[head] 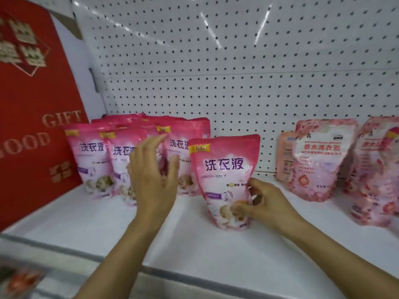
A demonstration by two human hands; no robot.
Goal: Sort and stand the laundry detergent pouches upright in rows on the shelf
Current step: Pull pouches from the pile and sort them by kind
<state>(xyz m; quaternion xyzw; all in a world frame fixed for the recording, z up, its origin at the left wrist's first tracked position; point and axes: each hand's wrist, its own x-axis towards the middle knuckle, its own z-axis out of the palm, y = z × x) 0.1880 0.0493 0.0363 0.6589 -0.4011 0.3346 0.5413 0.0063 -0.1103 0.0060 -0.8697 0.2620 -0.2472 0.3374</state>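
A pink detergent pouch [222,169] stands upright on the white shelf [194,244], apart from the others. My right hand [261,203] pinches its lower right corner. To its left, several matching pink pouches [92,156] stand in rows near the back. My left hand [154,178] hovers in front of that group with fingers spread, holding nothing and hiding part of two pouches. On the right, paler pink flowered pouches [319,160] stand in a separate group; one [377,173] reaches the frame edge.
A tall red gift box [36,108] stands at the shelf's left end. A white pegboard wall [237,61] closes the back. Bare shelf lies in front of the pouches and between the two groups. A blurred package [19,281] shows below the shelf edge.
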